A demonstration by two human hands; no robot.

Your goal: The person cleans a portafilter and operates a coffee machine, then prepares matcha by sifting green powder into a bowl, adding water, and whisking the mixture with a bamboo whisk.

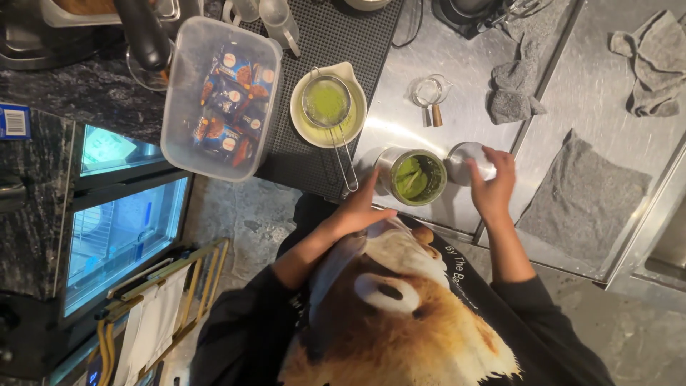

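At centre frame an open steel tin [413,176] of green powder stands on the steel table [400,86]. The left hand [359,207] rests open against its side; the right hand [491,184] grips the round lid [468,161] just beside it. A sieve [326,102] sits in a cream bowl [304,121] above left.

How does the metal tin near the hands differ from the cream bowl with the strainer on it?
The metal tin is shiny steel and stands on the bare steel counter; the cream bowl is pale ceramic and sits on the black mat. The tin is open with a green scoop or leaf shape inside; the bowl is topped by a wire strainer. The tin is narrower. Both hold green powder.
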